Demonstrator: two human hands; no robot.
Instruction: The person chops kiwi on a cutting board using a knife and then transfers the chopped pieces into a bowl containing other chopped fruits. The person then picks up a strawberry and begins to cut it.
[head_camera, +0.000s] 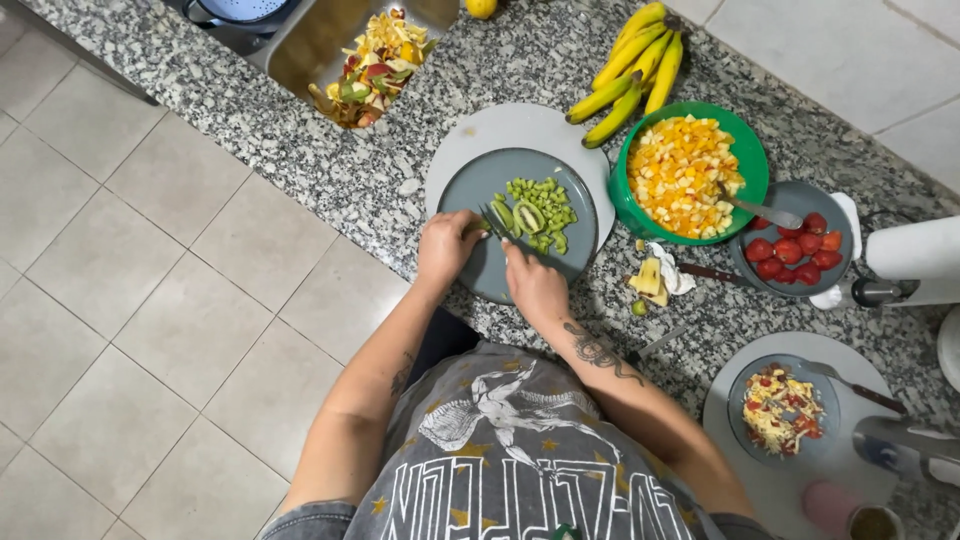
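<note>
My left hand (446, 246) rests on the near left edge of a grey-blue plate (478, 183) and pinches a small green piece of kiwi (478, 227). Closed around a knife handle, my right hand (535, 286) points the dark knife blade (494, 224) up and left, against the kiwi by my left fingers. Kiwi slices and small green chunks (540, 212) lie in a pile on the plate's right half. The plate sits on a round pale cutting board (520, 128) on the speckled granite counter (330, 160).
A bunch of bananas (632, 68) lies behind a green bowl of chopped yellow fruit (682, 175) with a spoon. A grey plate of strawberries (792, 250) is on the right. Fruit peels (372, 68) fill the sink. Another plate of chopped fruit (782, 410) sits near right.
</note>
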